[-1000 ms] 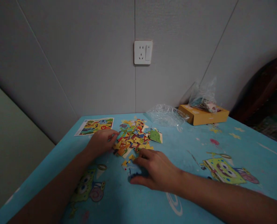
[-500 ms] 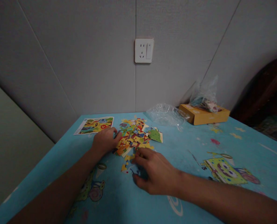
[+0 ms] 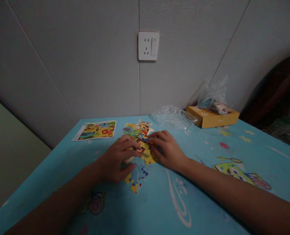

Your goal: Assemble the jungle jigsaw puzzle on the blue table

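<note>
A heap of colourful jigsaw puzzle pieces [image 3: 145,150] lies on the blue cloth between my hands. My left hand [image 3: 116,158] reaches over the heap's left side, its fingers stretched out and thumb apart. Just below that thumb, a few yellow and blue puzzle pieces [image 3: 138,178] lie close together at the near edge; part of them is covered. On the heap's right side rests my right hand [image 3: 168,150], its fingers bent and spread, fingertips touching the pieces. I see no piece lifted by either hand. Back left lies a printed picture sheet [image 3: 96,130] with animals.
Behind the heap on the right is a crumpled clear plastic bag [image 3: 173,117]. A yellow box [image 3: 214,120] stands farther right, with another clear bag [image 3: 214,99] on top. The cartoon-print tablecloth [image 3: 203,209] reaches the grey wall, which bears a socket [image 3: 148,46].
My left hand has moved right and nearer, over the heap. My right hand has moved away from me onto the heap's right side, covering the green piece there. The view has shifted slightly.
</note>
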### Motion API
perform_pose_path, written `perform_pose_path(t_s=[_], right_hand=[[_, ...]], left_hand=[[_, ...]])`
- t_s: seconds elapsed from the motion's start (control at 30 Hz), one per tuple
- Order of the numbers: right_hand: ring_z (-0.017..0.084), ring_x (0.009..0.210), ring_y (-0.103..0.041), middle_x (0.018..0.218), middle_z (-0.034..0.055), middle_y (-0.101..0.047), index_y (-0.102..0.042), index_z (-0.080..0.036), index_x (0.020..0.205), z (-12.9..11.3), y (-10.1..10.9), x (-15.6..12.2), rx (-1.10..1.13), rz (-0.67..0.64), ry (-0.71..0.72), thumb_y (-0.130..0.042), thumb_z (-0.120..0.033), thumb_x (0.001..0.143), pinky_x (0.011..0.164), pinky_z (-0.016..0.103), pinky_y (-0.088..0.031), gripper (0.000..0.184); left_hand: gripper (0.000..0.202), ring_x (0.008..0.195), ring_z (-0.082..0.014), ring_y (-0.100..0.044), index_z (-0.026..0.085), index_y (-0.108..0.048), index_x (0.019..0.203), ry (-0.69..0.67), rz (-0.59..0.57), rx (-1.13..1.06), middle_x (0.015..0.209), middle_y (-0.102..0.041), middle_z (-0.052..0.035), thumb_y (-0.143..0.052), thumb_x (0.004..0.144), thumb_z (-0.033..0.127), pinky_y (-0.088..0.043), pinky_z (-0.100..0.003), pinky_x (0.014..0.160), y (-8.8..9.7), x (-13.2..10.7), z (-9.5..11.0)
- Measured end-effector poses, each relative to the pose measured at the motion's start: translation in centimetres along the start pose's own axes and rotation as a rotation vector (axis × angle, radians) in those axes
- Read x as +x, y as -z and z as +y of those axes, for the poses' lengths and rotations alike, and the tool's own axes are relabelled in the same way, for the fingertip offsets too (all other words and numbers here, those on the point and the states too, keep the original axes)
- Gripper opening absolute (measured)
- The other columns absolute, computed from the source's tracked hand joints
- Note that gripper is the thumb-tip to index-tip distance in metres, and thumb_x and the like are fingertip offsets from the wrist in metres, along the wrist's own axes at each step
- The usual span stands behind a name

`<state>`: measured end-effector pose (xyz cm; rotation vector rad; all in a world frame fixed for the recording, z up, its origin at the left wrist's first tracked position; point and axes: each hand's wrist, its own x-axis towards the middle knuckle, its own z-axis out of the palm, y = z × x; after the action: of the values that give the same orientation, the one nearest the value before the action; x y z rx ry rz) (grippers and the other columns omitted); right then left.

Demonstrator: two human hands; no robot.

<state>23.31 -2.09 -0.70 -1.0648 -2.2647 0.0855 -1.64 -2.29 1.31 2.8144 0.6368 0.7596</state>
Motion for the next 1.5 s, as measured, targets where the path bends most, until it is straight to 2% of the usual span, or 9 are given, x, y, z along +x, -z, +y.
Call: perform_pose_path(t_s=[0.1, 0.3, 0.47, 0.63, 0.77, 0.93, 1.03, 1.2, 1.5], right_hand=[[0.029, 0.117, -0.05, 0.128, 0.0142, -0.06, -0.068, -0.019, 0.12, 0.7, -0.3, 0.2, -0.091, -0.058, -0.109, -0.055, -0.024, 0.09, 0.097, 0.049, -0.043, 0.033], [0.028, 0.121, -0.05, 0.133, 0.0125, -0.059, -0.065, -0.02, 0.126, 0.9, -0.4, 0.2, -0.077, -0.115, -0.139, -0.054, -0.021, 0.091, 0.1, 0.049, -0.041, 0.036], [0.028, 0.12, -0.05, 0.131, 0.0118, -0.06, -0.069, -0.021, 0.12, 1.3, -0.6, 0.1, -0.049, -0.072, -0.135, -0.057, -0.021, 0.091, 0.099, 0.049, -0.042, 0.031], [0.027, 0.117, -0.051, 0.127, 0.0124, -0.062, -0.071, -0.02, 0.114, 1.5, -1.0, 0.3, -0.03, -0.042, -0.126, -0.058, -0.023, 0.091, 0.098, 0.047, -0.043, 0.026], [0.027, 0.115, -0.052, 0.125, 0.0121, -0.063, -0.071, -0.02, 0.113, 1.7, -1.3, 0.3, -0.036, -0.027, -0.125, -0.058, -0.025, 0.092, 0.097, 0.046, -0.044, 0.025], [0.027, 0.113, -0.051, 0.121, 0.0124, -0.063, -0.073, -0.021, 0.111, 1.5, -1.1, 0.3, -0.065, -0.006, -0.106, -0.059, -0.028, 0.092, 0.094, 0.046, -0.044, 0.024], [0.026, 0.112, -0.05, 0.119, 0.011, -0.064, -0.076, -0.021, 0.1, 1.1, -0.7, 0.4, -0.083, 0.011, -0.071, -0.058, -0.027, 0.093, 0.093, 0.045, -0.043, 0.02], [0.029, 0.118, -0.047, 0.124, 0.0082, -0.066, -0.074, -0.019, 0.105, 0.3, -0.3, 0.4, -0.146, -0.067, 0.056, -0.055, -0.018, 0.091, 0.097, 0.048, -0.038, 0.023], [0.035, 0.129, -0.037, 0.139, 0.0116, -0.056, -0.063, -0.013, 0.126, -0.6, -0.1, 0.1, -0.218, -0.21, 0.086, -0.055, -0.011, 0.082, 0.104, 0.055, -0.032, 0.045]], left_hand=[[0.042, 0.12, -0.0295, -0.048, 0.021, -0.064, 0.118, 0.0, -0.116, -0.052, 0.129, -0.062, -0.0083, -0.069, 0.076, 0.021, -0.039, -0.049, 0.106, 0.1, -0.1, 1.0], [0.052, 0.131, -0.0351, -0.042, 0.026, -0.065, 0.122, 0.024, -0.281, -0.039, 0.14, -0.056, -0.0076, -0.078, 0.074, 0.041, -0.027, -0.057, 0.115, 0.3, -0.5, 1.2], [0.044, 0.127, -0.0339, -0.045, 0.026, -0.07, 0.113, 0.02, -0.3, -0.011, 0.135, -0.059, -0.0081, -0.078, 0.075, 0.047, -0.037, -0.053, 0.108, 0.5, 0.0, 1.8], [0.053, 0.112, -0.0294, -0.056, 0.024, -0.066, 0.117, 0.033, -0.314, -0.01, 0.119, -0.065, -0.008, -0.077, 0.074, 0.053, -0.045, -0.043, 0.099, -0.1, 0.2, 2.1], [0.062, 0.111, -0.0325, -0.057, 0.023, -0.064, 0.119, 0.073, -0.33, 0.088, 0.12, -0.062, -0.011, -0.074, 0.071, 0.062, -0.047, -0.045, 0.095, -1.0, 0.2, 2.3], [0.079, 0.116, -0.0393, -0.056, 0.015, -0.061, 0.123, 0.088, -0.346, 0.247, 0.125, -0.06, -0.0204, -0.068, 0.069, 0.073, -0.047, -0.053, 0.096, -1.5, -0.1, 3.2], [0.089, 0.12, -0.0397, -0.054, 0.019, -0.053, 0.134, 0.125, -0.374, 0.181, 0.134, -0.055, -0.0194, -0.074, 0.065, 0.07, -0.048, -0.052, 0.097, -0.3, -0.6, 3.4], [0.079, 0.114, -0.0321, -0.06, 0.025, -0.052, 0.135, 0.206, -0.386, 0.056, 0.13, -0.059, -0.0119, -0.085, 0.065, 0.039, -0.05, -0.043, 0.096, 1.5, -1.1, 2.7], [0.06, 0.104, -0.0289, -0.064, 0.023, -0.061, 0.124, 0.208, -0.297, 0.042, 0.121, -0.064, -0.0111, -0.08, 0.071, 0.047, -0.054, -0.04, 0.089, 0.0, -0.9, 2.3]])
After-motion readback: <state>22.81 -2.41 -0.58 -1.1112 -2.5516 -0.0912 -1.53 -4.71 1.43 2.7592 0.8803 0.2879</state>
